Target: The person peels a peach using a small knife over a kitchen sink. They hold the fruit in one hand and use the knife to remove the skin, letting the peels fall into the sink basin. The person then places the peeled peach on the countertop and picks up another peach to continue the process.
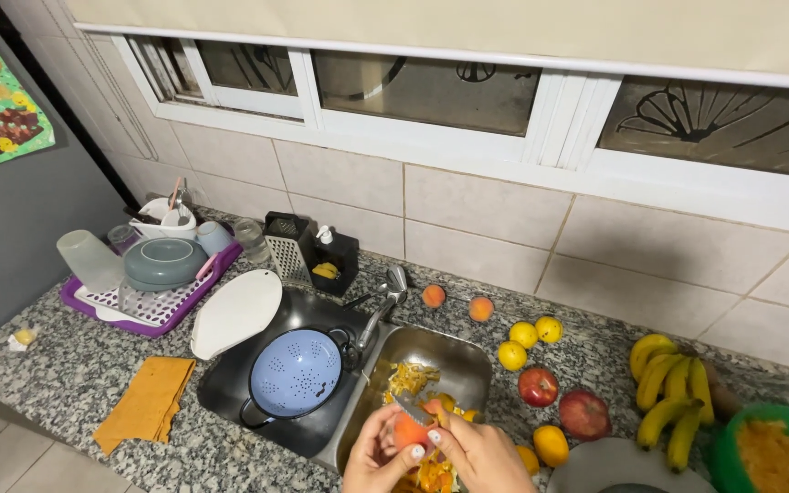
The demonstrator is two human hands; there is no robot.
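Note:
My left hand (372,454) holds a small orange fruit (407,431) over the right basin of the steel sink (472,367). My right hand (483,453) grips a small knife (409,407) whose blade lies against the fruit's top. Orange peelings (410,377) lie in the basin below and around the hands. Both hands are cut off by the bottom edge of the view.
A blue colander (296,372) sits in the left basin beside a white cutting board (235,312). Peaches (479,309), lemons (524,335), apples (583,414), bananas (673,388), a grey plate (627,466) and a green bowl (767,449) occupy the right counter. A purple dish rack (152,290), grater (287,246) and orange cloth (148,400) are on the left.

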